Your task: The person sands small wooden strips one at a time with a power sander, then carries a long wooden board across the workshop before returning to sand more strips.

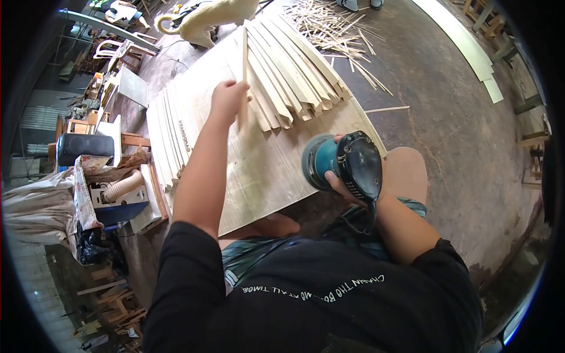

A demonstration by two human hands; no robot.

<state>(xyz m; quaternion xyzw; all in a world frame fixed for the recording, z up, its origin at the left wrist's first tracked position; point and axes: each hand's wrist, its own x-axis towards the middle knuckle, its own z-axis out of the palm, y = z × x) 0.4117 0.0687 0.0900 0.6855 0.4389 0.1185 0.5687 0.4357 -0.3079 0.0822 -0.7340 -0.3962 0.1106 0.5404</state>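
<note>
My left hand (229,101) is closed on a narrow wooden strip (244,59), which stretches away from me along the left side of a pile of wooden strips (288,73). In my right hand (341,183) is a teal and black sander (347,163), held near the front right edge of the plywood board (235,176), its round pad turned to the left. A second row of strips (168,132) lies along the board's left side. The lower end of the held strip is blurred.
A tan dog (203,23) stands beyond the board. Thin offcuts (329,29) are heaped on the floor at the back. To the left are a black speaker (85,149), a ribbed hose (123,187) and chairs (126,50). Long pale panels (459,35) lie at the right.
</note>
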